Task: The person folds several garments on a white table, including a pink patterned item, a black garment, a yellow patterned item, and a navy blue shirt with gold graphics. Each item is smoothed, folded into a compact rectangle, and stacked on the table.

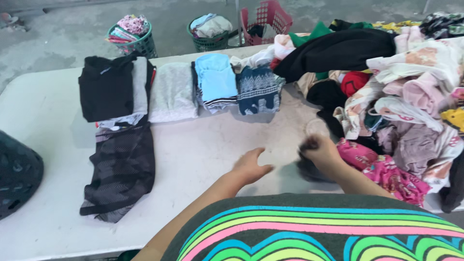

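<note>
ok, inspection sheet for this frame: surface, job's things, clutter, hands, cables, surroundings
Surface: white table, scuffed, bare patch in front of the person.
Job's things: small dark garment gripped by the right hand; it is blurred, kind unclear.
Clutter: row of folded clothes along the far edge; dark striped garment laid flat at left; big unsorted clothes heap at right.
Hands: left hand open, flat over the table, holding nothing; right hand closed on the dark garment.
Cables: nothing seen.
Surroundings: concrete floor; two green baskets and a pink basket with clothes beyond the table.
</note>
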